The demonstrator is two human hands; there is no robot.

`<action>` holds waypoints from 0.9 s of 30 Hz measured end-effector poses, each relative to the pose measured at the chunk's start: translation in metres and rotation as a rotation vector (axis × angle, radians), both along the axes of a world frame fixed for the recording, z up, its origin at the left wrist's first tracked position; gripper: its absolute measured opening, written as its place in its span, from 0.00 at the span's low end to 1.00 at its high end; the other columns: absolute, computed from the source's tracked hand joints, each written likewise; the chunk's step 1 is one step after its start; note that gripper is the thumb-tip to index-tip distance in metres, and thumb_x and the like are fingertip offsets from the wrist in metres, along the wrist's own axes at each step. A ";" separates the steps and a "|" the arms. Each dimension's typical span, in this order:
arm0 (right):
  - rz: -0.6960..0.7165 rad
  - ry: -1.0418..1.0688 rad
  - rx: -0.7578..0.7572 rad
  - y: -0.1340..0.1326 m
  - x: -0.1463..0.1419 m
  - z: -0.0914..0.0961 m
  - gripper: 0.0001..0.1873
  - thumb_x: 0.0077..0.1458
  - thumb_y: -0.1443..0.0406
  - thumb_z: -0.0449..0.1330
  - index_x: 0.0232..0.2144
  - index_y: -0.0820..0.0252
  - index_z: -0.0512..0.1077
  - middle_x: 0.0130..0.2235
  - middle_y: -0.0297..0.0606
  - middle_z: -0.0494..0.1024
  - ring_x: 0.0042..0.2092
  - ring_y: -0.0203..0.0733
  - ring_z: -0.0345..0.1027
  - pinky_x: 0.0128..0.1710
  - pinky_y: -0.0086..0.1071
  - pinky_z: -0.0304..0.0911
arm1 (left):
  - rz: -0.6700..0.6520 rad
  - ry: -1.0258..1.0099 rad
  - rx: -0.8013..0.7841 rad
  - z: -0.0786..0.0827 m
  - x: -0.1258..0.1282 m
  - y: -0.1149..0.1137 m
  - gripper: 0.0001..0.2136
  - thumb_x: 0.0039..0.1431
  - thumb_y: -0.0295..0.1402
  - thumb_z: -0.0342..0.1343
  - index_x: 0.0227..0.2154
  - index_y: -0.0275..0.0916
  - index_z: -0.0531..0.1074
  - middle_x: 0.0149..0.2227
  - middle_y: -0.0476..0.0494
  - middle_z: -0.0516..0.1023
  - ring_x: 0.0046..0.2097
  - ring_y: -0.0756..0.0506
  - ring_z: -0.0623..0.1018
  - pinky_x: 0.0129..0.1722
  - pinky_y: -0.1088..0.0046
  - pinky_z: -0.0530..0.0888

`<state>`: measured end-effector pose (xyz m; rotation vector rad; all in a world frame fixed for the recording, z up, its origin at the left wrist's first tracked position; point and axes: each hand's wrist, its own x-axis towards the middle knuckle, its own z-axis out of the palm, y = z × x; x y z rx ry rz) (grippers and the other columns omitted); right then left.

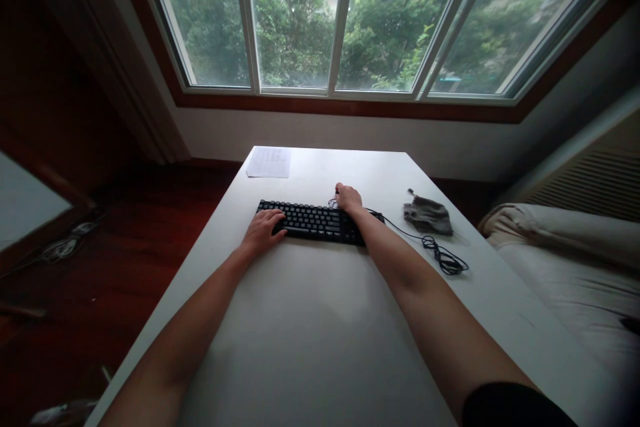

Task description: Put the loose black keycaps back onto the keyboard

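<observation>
A black computer keyboard [313, 219] lies on the white table [300, 320]. My left hand [263, 229] rests on its left end, fingers laid over the keys and thumb apart, near the front edge. At the keyboard's back edge, right of the middle, is my right hand [349, 199]. Its fingers are closed on a small thing with thin wire ends, mostly hidden by the hand. My right forearm crosses over the right end of the keyboard and covers part of the keys there.
A black cable [447, 260] runs from behind the keyboard into a loose coil on the right. Beyond it lies a crumpled grey cloth pouch [429, 213]. Printed paper [269, 163] sits at the table's far left corner. A covered couch or bed [565, 260] stands to the right.
</observation>
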<state>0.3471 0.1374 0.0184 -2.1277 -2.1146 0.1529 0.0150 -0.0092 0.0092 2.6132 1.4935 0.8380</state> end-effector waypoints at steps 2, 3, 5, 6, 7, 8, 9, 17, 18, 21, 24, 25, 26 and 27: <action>-0.002 0.001 0.038 0.000 0.000 0.000 0.17 0.69 0.62 0.53 0.56 0.58 0.71 0.50 0.44 0.71 0.49 0.37 0.66 0.52 0.25 0.60 | -0.004 -0.001 -0.001 0.000 0.000 0.000 0.19 0.62 0.39 0.61 0.55 0.44 0.73 0.60 0.41 0.73 0.61 0.36 0.70 0.64 0.52 0.65; 0.001 0.006 0.056 -0.001 0.000 0.000 0.16 0.69 0.61 0.53 0.55 0.59 0.71 0.50 0.44 0.71 0.49 0.37 0.65 0.52 0.25 0.60 | -0.006 0.000 -0.001 0.000 0.000 0.000 0.19 0.62 0.39 0.60 0.55 0.43 0.73 0.60 0.41 0.73 0.61 0.36 0.70 0.64 0.52 0.65; 0.016 0.030 0.095 -0.002 0.001 0.000 0.16 0.69 0.61 0.53 0.54 0.59 0.72 0.50 0.43 0.70 0.49 0.36 0.65 0.51 0.24 0.60 | -0.007 0.005 0.000 0.001 -0.001 0.000 0.19 0.62 0.39 0.60 0.55 0.43 0.72 0.60 0.40 0.73 0.61 0.36 0.70 0.65 0.52 0.64; 0.026 0.048 0.117 -0.003 0.002 0.000 0.15 0.69 0.61 0.54 0.54 0.58 0.73 0.51 0.42 0.70 0.49 0.36 0.65 0.51 0.24 0.60 | -0.007 0.008 0.001 0.001 -0.001 0.000 0.19 0.63 0.39 0.60 0.55 0.44 0.72 0.60 0.40 0.73 0.61 0.36 0.70 0.65 0.52 0.64; 0.037 0.067 0.138 -0.004 0.003 0.001 0.15 0.69 0.60 0.55 0.53 0.58 0.73 0.51 0.42 0.70 0.49 0.35 0.65 0.51 0.23 0.59 | -0.006 0.010 0.001 0.001 -0.001 0.000 0.19 0.63 0.39 0.60 0.56 0.44 0.72 0.60 0.41 0.72 0.61 0.36 0.70 0.65 0.52 0.64; 0.048 0.089 0.153 -0.005 0.005 0.002 0.15 0.69 0.60 0.55 0.53 0.57 0.74 0.51 0.41 0.70 0.49 0.34 0.65 0.51 0.23 0.59 | -0.006 0.011 0.003 0.001 -0.001 0.000 0.19 0.63 0.39 0.60 0.56 0.44 0.72 0.60 0.41 0.72 0.61 0.36 0.70 0.65 0.52 0.64; 0.062 0.114 0.159 -0.006 0.007 0.003 0.14 0.68 0.61 0.56 0.52 0.57 0.74 0.51 0.40 0.70 0.48 0.33 0.65 0.50 0.22 0.59 | -0.006 0.013 0.004 0.001 -0.001 0.000 0.19 0.63 0.39 0.60 0.56 0.44 0.72 0.60 0.41 0.72 0.61 0.36 0.70 0.65 0.52 0.64; 0.350 0.255 0.044 -0.026 0.039 0.014 0.14 0.65 0.62 0.60 0.48 0.63 0.77 0.43 0.37 0.75 0.41 0.27 0.65 0.43 0.17 0.57 | -0.006 0.013 0.014 -0.001 -0.001 0.001 0.20 0.63 0.40 0.60 0.56 0.43 0.72 0.60 0.40 0.72 0.61 0.36 0.70 0.65 0.52 0.64; 0.385 0.265 0.014 -0.030 0.041 0.014 0.14 0.64 0.62 0.60 0.48 0.63 0.78 0.43 0.37 0.75 0.41 0.27 0.66 0.42 0.17 0.57 | -0.006 0.013 0.013 -0.001 -0.001 0.001 0.20 0.63 0.40 0.60 0.56 0.43 0.72 0.60 0.40 0.73 0.61 0.36 0.70 0.65 0.52 0.64; 0.447 0.288 -0.043 -0.038 0.042 0.012 0.13 0.64 0.63 0.61 0.47 0.63 0.78 0.43 0.37 0.75 0.41 0.28 0.67 0.42 0.16 0.57 | -0.013 0.017 0.011 -0.001 -0.001 0.001 0.19 0.63 0.41 0.59 0.56 0.43 0.73 0.60 0.40 0.73 0.61 0.36 0.70 0.64 0.52 0.65; 0.425 0.254 -0.020 -0.044 0.037 0.010 0.12 0.64 0.62 0.61 0.46 0.60 0.79 0.43 0.36 0.75 0.40 0.28 0.67 0.42 0.17 0.57 | -0.018 0.020 0.011 0.000 -0.001 0.001 0.19 0.63 0.40 0.59 0.56 0.43 0.72 0.60 0.40 0.73 0.61 0.36 0.70 0.64 0.52 0.65; 0.416 0.230 -0.010 -0.045 0.035 0.009 0.12 0.64 0.62 0.61 0.46 0.60 0.79 0.42 0.35 0.75 0.40 0.28 0.66 0.42 0.18 0.56 | -0.017 0.020 0.012 0.000 -0.002 0.001 0.19 0.63 0.40 0.59 0.56 0.43 0.72 0.60 0.40 0.73 0.61 0.36 0.70 0.64 0.52 0.65; 0.411 0.203 -0.001 -0.046 0.033 0.009 0.12 0.64 0.61 0.62 0.46 0.59 0.79 0.42 0.35 0.75 0.40 0.28 0.66 0.42 0.18 0.56 | -0.016 0.020 0.013 0.000 -0.002 0.001 0.19 0.63 0.40 0.59 0.56 0.43 0.72 0.60 0.40 0.72 0.61 0.36 0.70 0.64 0.52 0.65; 0.414 0.176 0.009 -0.047 0.031 0.009 0.12 0.64 0.61 0.62 0.46 0.59 0.79 0.42 0.35 0.75 0.40 0.28 0.66 0.42 0.18 0.56 | -0.015 0.021 0.013 0.000 -0.002 0.001 0.19 0.63 0.40 0.59 0.56 0.43 0.72 0.60 0.40 0.72 0.61 0.36 0.70 0.64 0.52 0.65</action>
